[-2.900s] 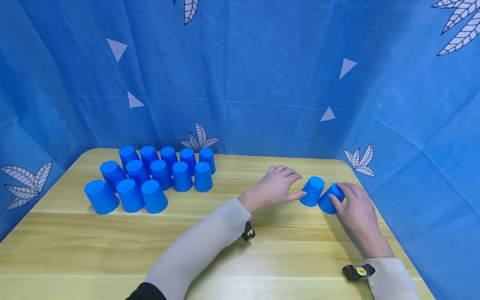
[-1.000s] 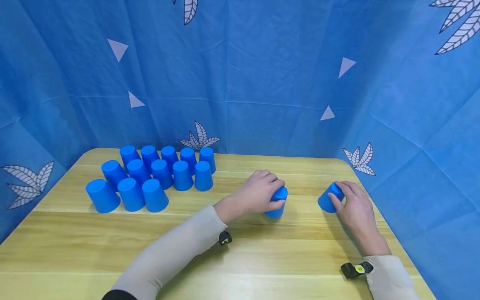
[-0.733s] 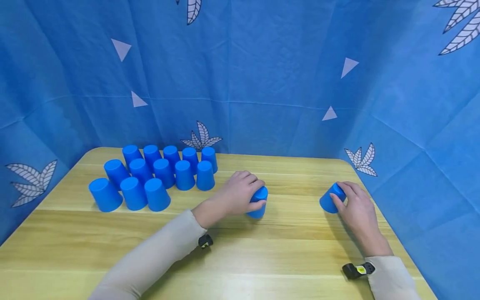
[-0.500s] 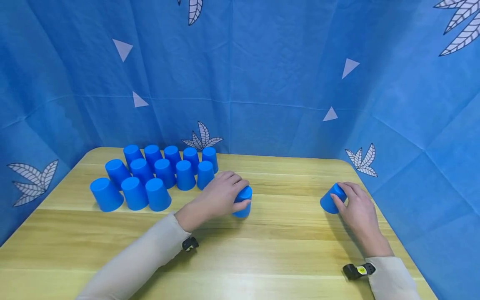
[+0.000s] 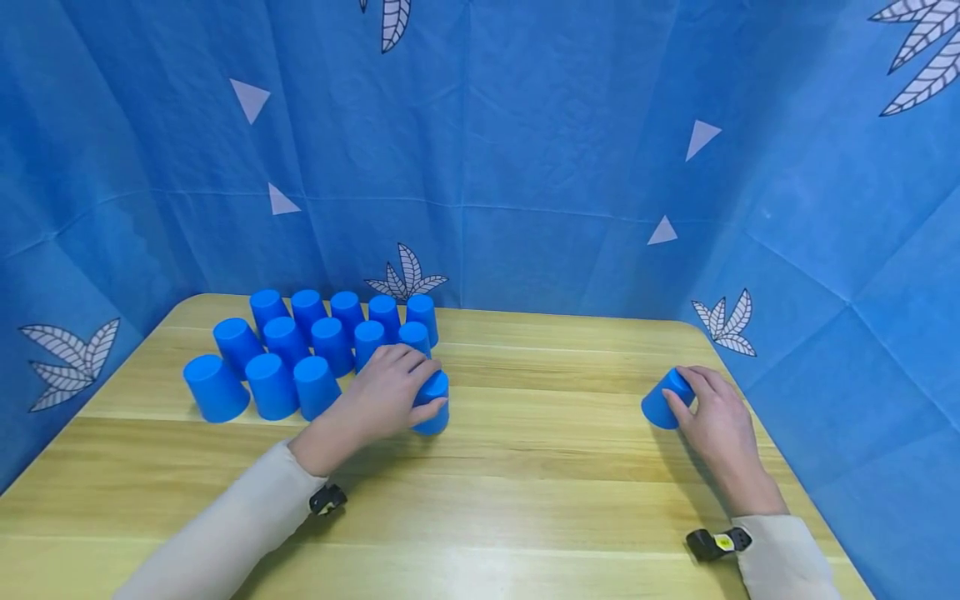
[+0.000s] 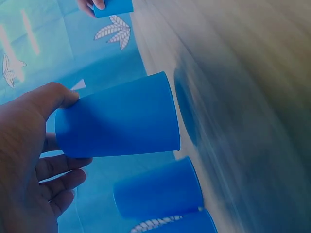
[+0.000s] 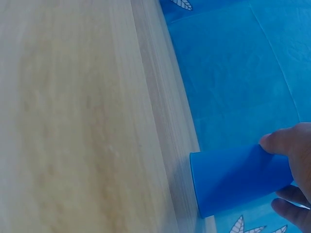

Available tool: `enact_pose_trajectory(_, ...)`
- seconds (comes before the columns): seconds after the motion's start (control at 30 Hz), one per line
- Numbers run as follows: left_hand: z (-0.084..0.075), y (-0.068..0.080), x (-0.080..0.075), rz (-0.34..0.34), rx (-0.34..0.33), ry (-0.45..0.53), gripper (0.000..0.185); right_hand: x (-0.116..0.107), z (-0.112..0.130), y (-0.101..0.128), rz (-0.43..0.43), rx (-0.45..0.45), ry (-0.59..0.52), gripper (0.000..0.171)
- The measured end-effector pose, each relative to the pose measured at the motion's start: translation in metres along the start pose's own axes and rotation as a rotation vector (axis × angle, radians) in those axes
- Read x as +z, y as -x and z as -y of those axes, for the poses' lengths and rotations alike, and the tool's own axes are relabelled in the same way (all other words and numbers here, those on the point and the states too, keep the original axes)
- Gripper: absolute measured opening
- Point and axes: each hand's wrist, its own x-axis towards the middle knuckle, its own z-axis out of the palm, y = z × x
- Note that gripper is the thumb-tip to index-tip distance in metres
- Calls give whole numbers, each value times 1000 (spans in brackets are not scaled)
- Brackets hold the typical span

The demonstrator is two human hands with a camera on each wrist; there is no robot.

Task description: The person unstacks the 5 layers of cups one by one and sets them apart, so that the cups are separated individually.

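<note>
My left hand [image 5: 408, 388] grips an upside-down blue cup [image 5: 435, 414] just right of a cluster of several upside-down blue cups [image 5: 285, 367] on the wooden table [image 5: 562, 475]. In the left wrist view the thumb and fingers [image 6: 46, 167] wrap the base of the held cup [image 6: 121, 121], whose rim is close to the tabletop, with neighbouring cups [image 6: 160, 191] beside it. My right hand [image 5: 693, 402] holds a second blue cup [image 5: 656, 408], tilted, near the table's right edge. The right wrist view shows fingers [image 7: 286, 141] on that tilted cup [image 7: 238, 177].
Blue cloth with leaf and triangle prints [image 5: 525, 167] walls in the back and both sides of the table. The cluster of cups stands in three rows at the back left. Bare wood lies between the two hands and along the front.
My left hand took one of the two cups from beside the right hand and carried it left across the table to the cluster. The right hand stayed still on its tilted cup.
</note>
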Motion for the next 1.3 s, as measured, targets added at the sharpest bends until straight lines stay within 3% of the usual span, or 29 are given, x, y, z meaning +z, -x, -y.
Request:
enact_pose_trajectory(0.6, 45, 41, -11, -48, -159, -10, 53, 3, 0, 1, 1, 10, -1, 45)
enact_pose_trajectory(0.9, 57, 49, -9, -61, -202, -11, 52, 3, 1, 0, 6, 18, 0, 46)
enact_pose_trajectory(1.3, 62, 50, -8, -12, -248, 16, 53, 1, 1, 1, 26, 24, -3, 47)
